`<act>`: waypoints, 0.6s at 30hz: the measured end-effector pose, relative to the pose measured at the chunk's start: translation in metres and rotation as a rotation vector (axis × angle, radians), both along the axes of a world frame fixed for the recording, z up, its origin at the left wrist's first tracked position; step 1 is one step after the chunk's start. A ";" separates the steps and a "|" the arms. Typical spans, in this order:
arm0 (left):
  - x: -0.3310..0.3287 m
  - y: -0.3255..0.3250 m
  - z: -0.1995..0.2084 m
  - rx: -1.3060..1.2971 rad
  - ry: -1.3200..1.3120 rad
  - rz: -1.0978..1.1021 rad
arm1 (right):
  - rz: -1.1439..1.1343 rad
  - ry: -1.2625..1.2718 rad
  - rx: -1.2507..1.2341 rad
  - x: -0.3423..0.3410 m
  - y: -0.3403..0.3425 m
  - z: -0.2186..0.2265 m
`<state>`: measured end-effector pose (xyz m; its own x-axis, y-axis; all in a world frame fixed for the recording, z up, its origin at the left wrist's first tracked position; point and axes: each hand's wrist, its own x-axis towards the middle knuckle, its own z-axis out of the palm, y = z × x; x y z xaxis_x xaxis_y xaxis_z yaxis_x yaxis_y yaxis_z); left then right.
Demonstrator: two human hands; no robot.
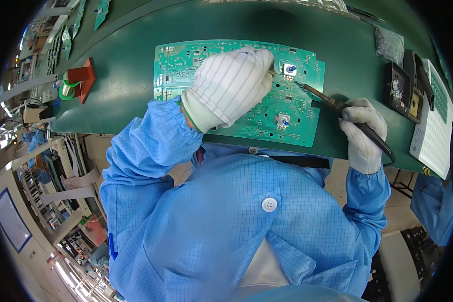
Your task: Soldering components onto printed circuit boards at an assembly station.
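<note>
A large green circuit board (226,133) lies on the green bench in front of me. Over its middle, my gloved left hand (231,85) is closed, fingers curled down; a small dark tip shows at the fingertips, but what it belongs to is hidden. Just right of these fingers sits a white square component with a blue shaft (290,69). A similar blue-shafted component (283,121) stands lower on the board. My gloved right hand (365,133) grips a soldering iron (332,102) by its dark handle. The iron's tip points left, close below the upper component.
At the left stands a solder wire spool (67,90) on a red-brown holder (88,80). On the right are a black soldering iron stand (402,90), a clear plastic bag (389,44) and a white sheet or tray (430,131). A person's blue sleeve (434,206) shows at the far right.
</note>
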<state>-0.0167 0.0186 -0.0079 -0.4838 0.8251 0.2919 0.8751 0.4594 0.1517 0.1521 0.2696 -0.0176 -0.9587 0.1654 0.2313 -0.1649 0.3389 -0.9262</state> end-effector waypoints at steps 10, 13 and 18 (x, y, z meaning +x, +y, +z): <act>-0.007 -0.001 -0.003 0.024 -0.051 -0.018 | 0.055 0.035 0.255 -0.005 -0.002 0.005; -0.008 0.000 -0.002 -0.038 -0.170 0.025 | 0.063 0.037 0.255 -0.006 -0.003 0.005; -0.009 0.000 0.003 -0.039 -0.160 -0.006 | 0.068 0.039 0.258 -0.007 -0.004 0.005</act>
<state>-0.0256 0.0190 -0.0048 -0.5167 0.8373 0.1788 0.8438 0.4628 0.2716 0.1452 0.2651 -0.0123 -0.9552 0.0315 0.2944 -0.2294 0.5499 -0.8031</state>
